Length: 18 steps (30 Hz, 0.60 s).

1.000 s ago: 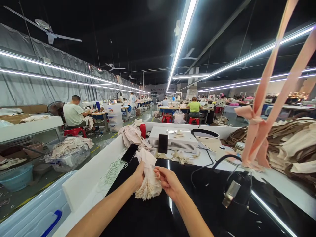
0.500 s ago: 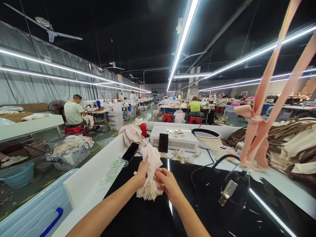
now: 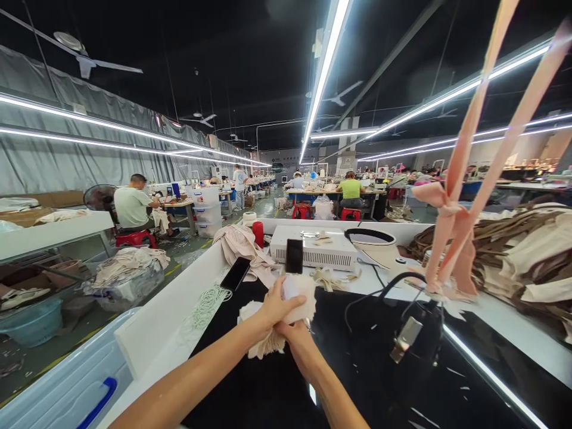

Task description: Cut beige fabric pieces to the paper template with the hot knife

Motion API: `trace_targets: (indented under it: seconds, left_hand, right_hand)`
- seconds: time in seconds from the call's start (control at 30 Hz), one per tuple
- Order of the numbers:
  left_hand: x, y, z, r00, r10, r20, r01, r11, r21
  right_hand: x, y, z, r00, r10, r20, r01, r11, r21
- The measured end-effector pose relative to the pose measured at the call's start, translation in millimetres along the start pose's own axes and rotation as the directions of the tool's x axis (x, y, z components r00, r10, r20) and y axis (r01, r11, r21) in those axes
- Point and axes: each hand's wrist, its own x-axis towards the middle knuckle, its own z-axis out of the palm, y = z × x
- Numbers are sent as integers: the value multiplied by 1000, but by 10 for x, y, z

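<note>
A bundle of cream cloth pieces (image 3: 306, 300) is held over the black table top (image 3: 250, 393). My left hand (image 3: 277, 308) lies across its upper side with the fingers wrapped round it. From below, my right hand (image 3: 298, 341) closes on the same bundle, close against the left hand. Layered, ruffled cloth ends stick out beneath my left wrist. My hands cover the middle of the bundle. Just beyond it, a dark phone (image 3: 294, 256) stands upright against a white vented box (image 3: 328, 253).
Left of the bundle lie a second phone (image 3: 235, 274), pale green cords (image 3: 206, 310) and pinkish cloth (image 3: 243, 247). To the right are a metal clip (image 3: 406, 339) with black cable, hanging peach straps (image 3: 451, 220) and piled brown and cream strips (image 3: 504, 250). Co-workers sit farther back.
My left hand has moved over the top of the bundle and my right hand underneath. The bundle has turned, its upper end now tilting right. The view has shifted slightly.
</note>
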Motion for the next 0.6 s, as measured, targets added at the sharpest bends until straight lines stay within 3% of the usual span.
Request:
trace_targets:
  seconds: [0.13,0.23,0.37,0.6]
  left_hand:
    - [-73,145,-27,990,-6,143,-8,995,97]
    - [8,265,-118,974,-22,224,-5,993,118]
    - [198,328,-349,978,-12,210,-21,988,152]
    - [183,104,-568,970,-138,198,68,943,326]
  right_hand:
    - [-103,16,-18,999,27,20,-29,990,137]
    - [-79,42,-88,997,66,-46,-55,978,200]
    - [13,21,-194,990,84,-115,-54,969,242]
    - [80,-156,-223,993,79,-85,-56,967,250]
